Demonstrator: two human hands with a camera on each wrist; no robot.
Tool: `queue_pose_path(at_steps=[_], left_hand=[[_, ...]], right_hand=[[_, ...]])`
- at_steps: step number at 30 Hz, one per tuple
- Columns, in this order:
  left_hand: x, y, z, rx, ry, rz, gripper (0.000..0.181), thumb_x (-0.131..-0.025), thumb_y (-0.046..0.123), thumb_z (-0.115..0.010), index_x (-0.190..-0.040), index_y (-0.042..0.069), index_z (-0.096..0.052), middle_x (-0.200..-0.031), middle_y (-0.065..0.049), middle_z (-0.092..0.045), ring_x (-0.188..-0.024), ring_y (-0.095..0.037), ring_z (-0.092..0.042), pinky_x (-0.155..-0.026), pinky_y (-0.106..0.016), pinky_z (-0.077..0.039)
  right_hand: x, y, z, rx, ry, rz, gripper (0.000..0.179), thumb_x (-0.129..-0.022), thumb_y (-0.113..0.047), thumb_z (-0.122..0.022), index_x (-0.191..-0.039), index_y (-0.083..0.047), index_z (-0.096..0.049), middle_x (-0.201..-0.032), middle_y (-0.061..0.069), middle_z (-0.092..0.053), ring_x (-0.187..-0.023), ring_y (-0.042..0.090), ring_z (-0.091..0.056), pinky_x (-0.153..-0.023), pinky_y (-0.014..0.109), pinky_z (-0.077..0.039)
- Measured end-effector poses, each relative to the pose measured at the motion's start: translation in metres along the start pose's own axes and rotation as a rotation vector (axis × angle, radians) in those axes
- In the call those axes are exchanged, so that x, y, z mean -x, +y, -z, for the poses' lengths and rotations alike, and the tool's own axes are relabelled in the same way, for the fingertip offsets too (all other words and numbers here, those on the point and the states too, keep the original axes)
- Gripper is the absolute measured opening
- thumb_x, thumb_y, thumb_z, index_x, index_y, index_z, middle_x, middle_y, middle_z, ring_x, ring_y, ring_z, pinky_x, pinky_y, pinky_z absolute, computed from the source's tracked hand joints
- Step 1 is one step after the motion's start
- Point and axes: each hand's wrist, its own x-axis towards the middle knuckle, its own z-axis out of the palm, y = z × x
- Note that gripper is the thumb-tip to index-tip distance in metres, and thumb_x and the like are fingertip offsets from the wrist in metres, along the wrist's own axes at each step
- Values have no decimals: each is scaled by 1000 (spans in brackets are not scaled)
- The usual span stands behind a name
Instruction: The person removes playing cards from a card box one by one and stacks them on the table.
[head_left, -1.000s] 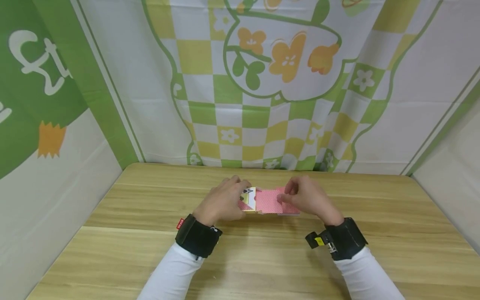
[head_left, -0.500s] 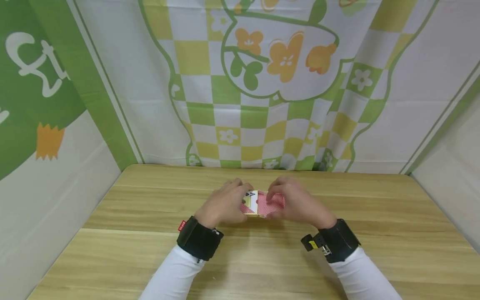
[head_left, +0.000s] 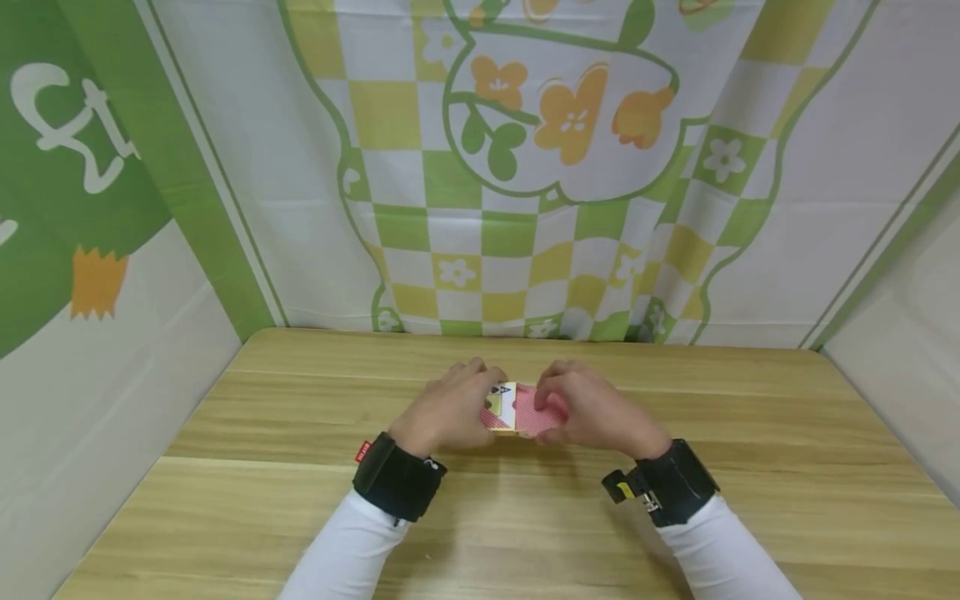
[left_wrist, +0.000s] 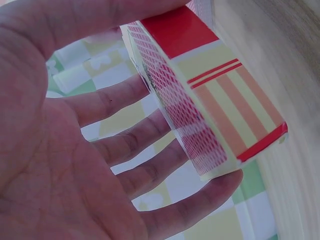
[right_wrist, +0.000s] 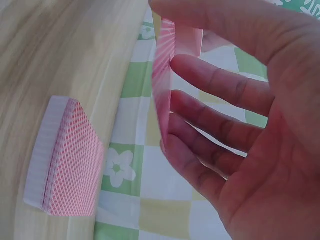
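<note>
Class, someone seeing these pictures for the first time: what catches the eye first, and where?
Two hands meet at the table's middle: the left hand holds a card box, and the right hand pinches red-backed cards against it. Behind hangs a green-and-yellow checked cloth with orange flowers.

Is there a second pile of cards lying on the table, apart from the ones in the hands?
Yes, the right wrist view shows a stack of red-backed cards lying on the wooden table.

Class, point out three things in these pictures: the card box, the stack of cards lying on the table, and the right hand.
card box (left_wrist: 220, 100), left wrist view, on its striped side.
stack of cards (right_wrist: 70, 160), right wrist view, on the red patterned back.
right hand (head_left: 592, 412), head view, on its back.
</note>
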Motion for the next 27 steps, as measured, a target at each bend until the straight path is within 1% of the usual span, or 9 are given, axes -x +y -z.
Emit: queue_pose_path(at_steps=[6,14,20,27], left_hand=[[0,-1,2,0,0,14,68,-71,13,-86,-134,11,-61,-114,-4,-57,-96,-21,-52,-76,-42,-49],[0,-4,3,22,11,23,68,-70,12,-87,-133,11,-62,-114,-4,-57,-96,-20,-52,-78,-41,-49],[0,-6,4,21,13,22,68,-70,12,-87,-133,11,-62,-115,-5,-58,-96,-21,-52,-78,-42,-50],[0,-7,5,14,17,18,69,-69,11,-87,-133,10,-62,-114,-5,-58,-94,-21,-52,-75,-41,-49]], right_hand=[[1,2,5,-2,-36,-28,32,-71,-22,-93,-96,-16,-73,-108,-2,-63,-99,19,-58,-82,36,-50],[5,4,9,-4,-56,-57,36,-71,-14,-93,-101,-14,-73,-109,0,-62,-99,20,-57,-81,36,-51],[7,6,13,4,-46,-43,38,-70,-9,-92,-102,-12,-72,-111,3,-62,-98,21,-57,-80,36,-51],[11,11,20,5,-39,-50,38,-70,-10,-91,-103,-11,-71,-112,5,-63,-97,22,-58,-80,36,-50]])
